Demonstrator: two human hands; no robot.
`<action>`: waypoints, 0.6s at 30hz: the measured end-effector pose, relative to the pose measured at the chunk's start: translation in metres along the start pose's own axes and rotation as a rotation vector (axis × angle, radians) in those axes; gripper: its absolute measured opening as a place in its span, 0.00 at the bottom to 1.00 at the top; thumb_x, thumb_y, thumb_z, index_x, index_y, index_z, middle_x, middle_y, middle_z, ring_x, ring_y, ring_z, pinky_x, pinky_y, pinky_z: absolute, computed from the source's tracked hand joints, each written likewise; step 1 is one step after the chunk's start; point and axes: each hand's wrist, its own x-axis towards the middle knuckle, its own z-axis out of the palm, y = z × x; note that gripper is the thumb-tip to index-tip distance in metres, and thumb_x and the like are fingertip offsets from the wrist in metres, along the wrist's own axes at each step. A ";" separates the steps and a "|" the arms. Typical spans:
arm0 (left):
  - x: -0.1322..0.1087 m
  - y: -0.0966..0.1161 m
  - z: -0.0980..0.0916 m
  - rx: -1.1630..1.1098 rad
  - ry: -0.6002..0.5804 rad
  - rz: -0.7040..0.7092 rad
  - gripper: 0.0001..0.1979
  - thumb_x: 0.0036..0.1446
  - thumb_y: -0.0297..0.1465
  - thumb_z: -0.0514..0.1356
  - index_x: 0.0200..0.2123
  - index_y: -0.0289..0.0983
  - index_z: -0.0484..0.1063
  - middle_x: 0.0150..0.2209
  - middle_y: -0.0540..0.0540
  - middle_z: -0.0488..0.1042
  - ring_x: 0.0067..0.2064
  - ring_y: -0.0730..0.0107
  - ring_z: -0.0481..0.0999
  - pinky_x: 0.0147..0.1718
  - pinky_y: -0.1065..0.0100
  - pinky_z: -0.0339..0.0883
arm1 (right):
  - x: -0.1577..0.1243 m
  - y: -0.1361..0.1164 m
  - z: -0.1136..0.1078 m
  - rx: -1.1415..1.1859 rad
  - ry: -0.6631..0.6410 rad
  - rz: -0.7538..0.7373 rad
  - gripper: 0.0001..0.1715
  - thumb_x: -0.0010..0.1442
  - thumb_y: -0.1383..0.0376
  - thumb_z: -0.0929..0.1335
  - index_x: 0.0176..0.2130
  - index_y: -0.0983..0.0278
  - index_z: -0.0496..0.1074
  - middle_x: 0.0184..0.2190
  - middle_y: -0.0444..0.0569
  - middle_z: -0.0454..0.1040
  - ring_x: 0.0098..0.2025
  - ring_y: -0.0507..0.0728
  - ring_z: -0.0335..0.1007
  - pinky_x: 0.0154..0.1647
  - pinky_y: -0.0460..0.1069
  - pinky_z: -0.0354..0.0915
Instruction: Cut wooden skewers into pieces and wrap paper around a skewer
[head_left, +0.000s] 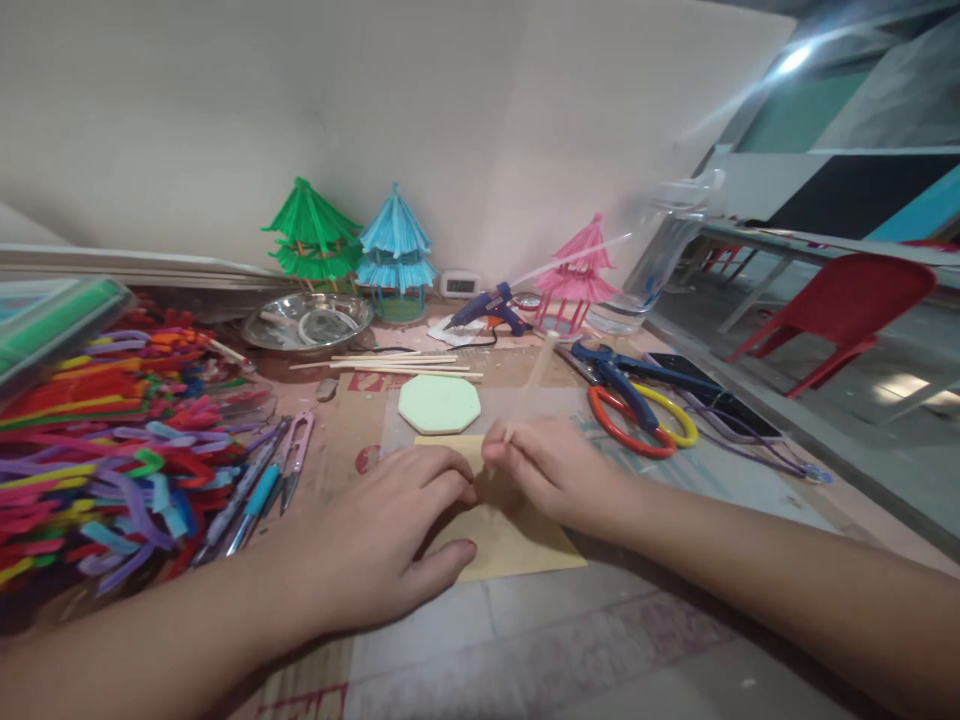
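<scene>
My right hand (pixel 559 465) is closed around a pale, thin stick (pixel 541 362), blurred, its upper end pointing up and away from me. The lower end is hidden by the fingers. Under both hands lies a sheet of yellow paper (pixel 517 555). My left hand (pixel 397 525) rests on the paper's left part, fingers lightly bent and thumb apart, with nothing seen in it. Just beyond the hands is a pale green octagonal piece (pixel 439 404). Several wooden sticks (pixel 397 364) lie behind it.
Colourful pipe cleaners (pixel 112 460), pens (pixel 259 500) and thread snips (pixel 298 450) lie left. Behind are a metal dish (pixel 307 325), green (pixel 311 230), blue (pixel 395 240) and pink (pixel 581 265) pagoda models, and a glue gun (pixel 487 308). Scissors (pixel 634 425), pliers (pixel 626 385) and a phone (pixel 712 390) lie right.
</scene>
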 end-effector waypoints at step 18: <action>-0.001 -0.001 0.000 -0.001 0.011 0.023 0.08 0.60 0.32 0.55 0.42 0.38 0.68 0.44 0.44 0.69 0.49 0.59 0.69 0.48 0.57 0.66 | -0.003 -0.006 0.002 0.053 -0.091 -0.092 0.19 0.68 0.64 0.56 0.30 0.64 0.68 0.27 0.47 0.75 0.30 0.52 0.71 0.34 0.46 0.63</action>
